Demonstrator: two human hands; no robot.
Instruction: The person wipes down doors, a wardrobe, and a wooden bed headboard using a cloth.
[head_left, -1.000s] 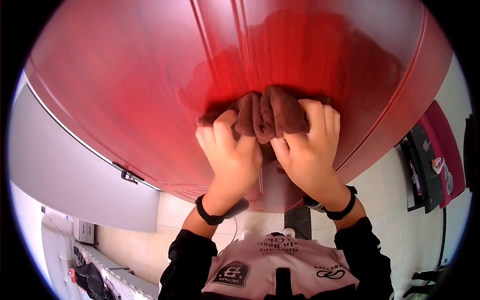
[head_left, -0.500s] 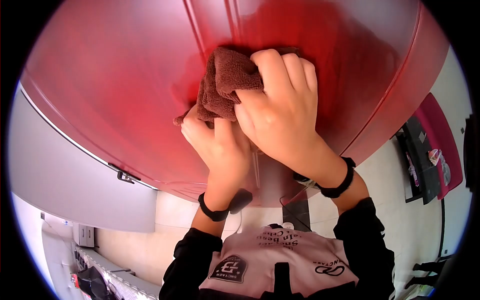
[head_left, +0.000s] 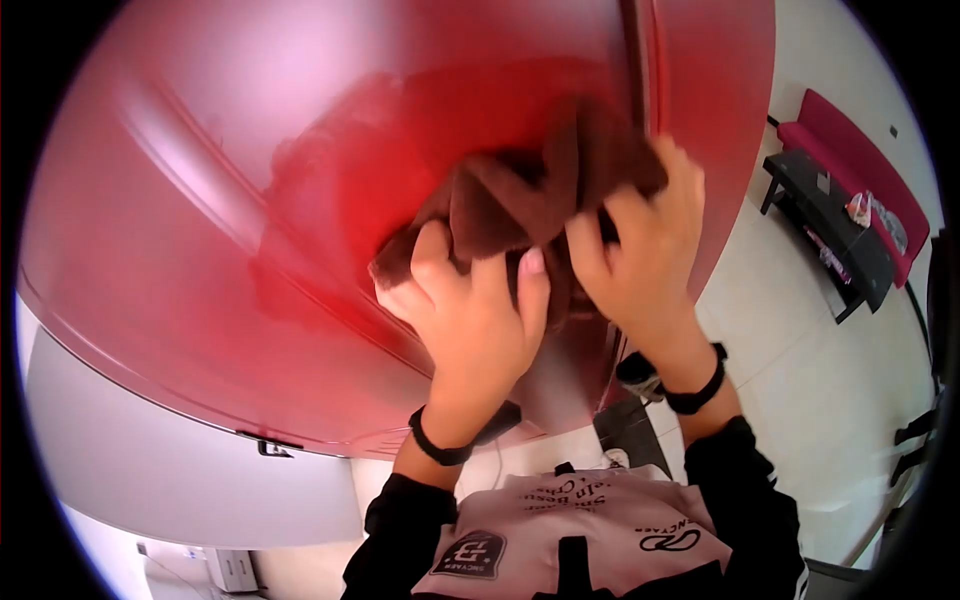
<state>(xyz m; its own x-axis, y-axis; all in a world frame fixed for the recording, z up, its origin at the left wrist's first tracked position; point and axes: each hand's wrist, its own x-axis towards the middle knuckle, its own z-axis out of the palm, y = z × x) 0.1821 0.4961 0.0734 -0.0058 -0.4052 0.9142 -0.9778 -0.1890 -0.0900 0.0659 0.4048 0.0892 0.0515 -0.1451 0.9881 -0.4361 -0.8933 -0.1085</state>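
A brown cloth [head_left: 500, 205] lies bunched in loose folds against a glossy red panelled door [head_left: 200, 270]. My left hand [head_left: 465, 310] grips the cloth's lower left part, fingers bent into the folds and thumb raised beside them. Further right, my right hand [head_left: 650, 245] is closed on the cloth's right side, close to a vertical groove near the door's edge. Its fingertips are partly hidden and slightly blurred. Around the cloth, the door's surface shows a darker, wet-looking red patch.
Right of the door, a dark low table [head_left: 830, 215] stands before a magenta sofa [head_left: 850, 160] on pale floor tiles. A grey-white door with a black handle [head_left: 268, 446] is at lower left. A shoe [head_left: 640, 375] shows below my right wrist.
My hands have moved apart, and the cloth between them is spread wider. The view has shifted, so the door's right edge and the sofa sit further left.
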